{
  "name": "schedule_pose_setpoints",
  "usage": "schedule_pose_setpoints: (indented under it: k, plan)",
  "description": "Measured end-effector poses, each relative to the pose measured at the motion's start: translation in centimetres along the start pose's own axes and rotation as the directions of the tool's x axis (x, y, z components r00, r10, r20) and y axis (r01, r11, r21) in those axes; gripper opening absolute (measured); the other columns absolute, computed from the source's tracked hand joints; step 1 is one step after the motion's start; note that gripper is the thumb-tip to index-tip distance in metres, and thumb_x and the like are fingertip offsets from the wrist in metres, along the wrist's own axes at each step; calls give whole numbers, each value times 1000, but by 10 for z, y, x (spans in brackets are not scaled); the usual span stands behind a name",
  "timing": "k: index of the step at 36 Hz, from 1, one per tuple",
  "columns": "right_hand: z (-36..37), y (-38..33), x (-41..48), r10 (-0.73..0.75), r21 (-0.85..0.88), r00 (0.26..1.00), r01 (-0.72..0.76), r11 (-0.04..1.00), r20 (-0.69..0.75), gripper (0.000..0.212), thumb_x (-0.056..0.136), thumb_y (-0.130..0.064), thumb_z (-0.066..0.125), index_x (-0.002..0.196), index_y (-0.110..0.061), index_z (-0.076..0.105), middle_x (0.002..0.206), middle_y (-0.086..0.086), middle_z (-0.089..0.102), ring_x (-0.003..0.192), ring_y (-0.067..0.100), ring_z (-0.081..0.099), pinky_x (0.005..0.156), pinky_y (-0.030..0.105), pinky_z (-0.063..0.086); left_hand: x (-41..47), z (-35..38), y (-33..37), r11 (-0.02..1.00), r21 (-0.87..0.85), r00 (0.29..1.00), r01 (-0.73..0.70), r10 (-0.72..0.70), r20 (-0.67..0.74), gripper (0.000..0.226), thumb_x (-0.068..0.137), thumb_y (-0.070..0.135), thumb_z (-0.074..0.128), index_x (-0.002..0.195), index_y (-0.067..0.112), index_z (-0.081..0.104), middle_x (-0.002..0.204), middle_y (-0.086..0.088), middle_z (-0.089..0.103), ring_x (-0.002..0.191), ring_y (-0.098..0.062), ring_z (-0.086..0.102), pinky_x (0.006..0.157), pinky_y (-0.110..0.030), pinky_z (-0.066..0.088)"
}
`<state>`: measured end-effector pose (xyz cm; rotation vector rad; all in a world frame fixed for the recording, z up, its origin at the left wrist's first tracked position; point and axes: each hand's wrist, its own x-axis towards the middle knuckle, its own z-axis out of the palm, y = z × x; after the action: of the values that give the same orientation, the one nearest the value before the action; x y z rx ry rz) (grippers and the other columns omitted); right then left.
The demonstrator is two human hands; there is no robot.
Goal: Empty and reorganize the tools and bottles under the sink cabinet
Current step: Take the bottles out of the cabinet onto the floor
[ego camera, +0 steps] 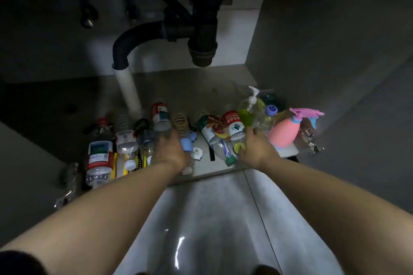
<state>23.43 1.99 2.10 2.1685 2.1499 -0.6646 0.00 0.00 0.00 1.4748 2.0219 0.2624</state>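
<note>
Bottles [99, 154] crowd grey cabinet floor [201, 87]

Bottles [210, 131] crowding front; open shelf [178, 82] behind.

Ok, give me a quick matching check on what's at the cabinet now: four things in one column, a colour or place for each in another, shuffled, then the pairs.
Things:
1. spray bottle
2. drain pipe
3. pump bottle
4. red-capped bottle

Descriptions:
A. black, curved, highest up of the four
B. leftmost bottle in the row, lying down
C. pink body, blue collar
D. white pump head, green contents

Pairs: 1-C, 2-A, 3-D, 4-B
</note>
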Motion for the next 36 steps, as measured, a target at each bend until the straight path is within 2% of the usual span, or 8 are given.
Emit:
schedule_pose_setpoints:
  k: [5, 9, 13, 16, 24, 29, 34, 36]
  plan:
    - [13, -7, 33, 34, -174, 997, -45, 984, -66, 63, 90, -30, 66, 141, -14, 31, 133, 20, 45, 119, 38, 52, 88, 45, 50, 26, 8, -3, 995, 94, 995, 33, -24, -98, 78, 81, 49, 74, 142, 25, 31, 142, -18, 39, 124, -41, 53, 95, -44, 48]
    - [25, -12, 48, 56, -311, 994, -82, 947, -91, 67, 93, -38, 62, 144, -13, 28, 127, 22, 50, 112, 38, 56, 79, 42, 49, 42, 24, -5, 998, 66, 996, 13, -7, -92, 87, 81, 53, 72, 149, 26, 26, 142, -17, 46, 125, -38, 53, 100, -42, 49]
    - [35, -13, 60, 38, -407, 991, -88, 909, -130, 83, 94, -47, 60, 154, -10, 15, 123, 21, 54, 107, 36, 60, 66, 38, 45, 53, 34, -5, 998, 34, 997, 56, -54, -58, 100, 83, 54, 71, 157, 29, 9, 143, -16, 49, 126, -37, 55, 103, -46, 49]
    - [37, -12, 65, 39, -449, 989, -99, 888, -141, 91, 93, -44, 63, 156, -9, 8, 120, 19, 57, 98, 34, 65, 60, 36, 45, 57, 35, -5, 998, 7, 996, 61, -61, -61, 93, 86, 49, 65, 156, 29, 9, 139, -16, 56, 121, -36, 60, 101, -44, 50]
    - [29, -16, 50, 14, -402, 982, -89, 911, -188, 87, 92, -29, 65, 155, -6, 10, 126, 24, 52, 99, 36, 65, 65, 36, 43, 42, 24, -3, 993, -116, 993, 34, -46, -105, 97, 81, 49, 71, 149, 26, 6, 119, -13, 66, 101, -35, 67, 87, -41, 55]
    - [5, -10, 8, -102, -321, 953, 6, 947, -284, 77, 94, -41, 59, 152, -10, 18, 125, 18, 50, 91, 35, 65, 62, 35, 44, 15, 20, 3, 971, -227, 990, -73, 44, -133, 91, 74, 49, 78, 140, 23, 21, 122, -4, 63, 104, -31, 65, 85, -37, 52]
    - [-2, 31, -50, -221, -198, 935, 170, 965, -278, 65, 93, -47, 55, 143, -15, 29, 121, 10, 51, 90, 30, 63, 64, 39, 53, -23, 31, 17, 891, -435, 988, -132, 153, 14, 67, 77, 28, 82, 128, 23, 39, 104, 11, 65, 92, -8, 67, 67, -13, 49]
    - [6, 57, -74, -224, -92, 950, 209, 974, -215, 61, 90, -49, 59, 137, -20, 32, 118, 5, 52, 84, 26, 61, 62, 37, 48, -38, 36, 23, 903, -421, 973, -88, 169, 160, 62, 81, 27, 81, 126, 22, 39, 107, 3, 67, 94, -14, 68, 71, -22, 55]
